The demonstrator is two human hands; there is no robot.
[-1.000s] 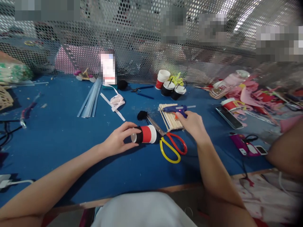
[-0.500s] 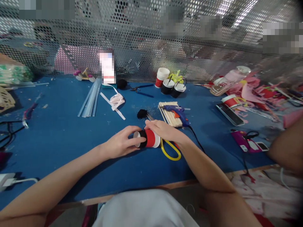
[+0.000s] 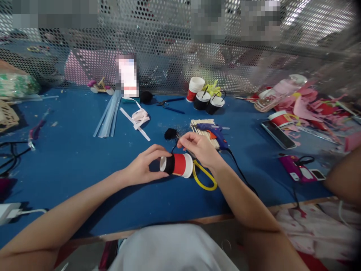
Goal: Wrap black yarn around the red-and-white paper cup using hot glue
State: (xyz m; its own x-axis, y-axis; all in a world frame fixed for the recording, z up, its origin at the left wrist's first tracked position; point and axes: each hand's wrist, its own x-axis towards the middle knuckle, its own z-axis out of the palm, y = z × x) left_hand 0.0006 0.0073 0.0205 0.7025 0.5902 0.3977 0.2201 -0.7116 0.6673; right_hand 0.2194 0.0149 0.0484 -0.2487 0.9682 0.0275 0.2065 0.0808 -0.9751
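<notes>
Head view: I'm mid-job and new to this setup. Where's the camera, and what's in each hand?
There is no machine: a person works bare-handed, and the one camera sits on their head, looking down over their arms. The left hand grips a red-and-black paper cup lying on its side on the blue table. The right hand pinches what looks like a thin black strand above the cup. Nearby lie yellow-handled scissors, a blue glue gun on wooden sticks, and a black pompom. The arm at right is someone else's.
</notes>
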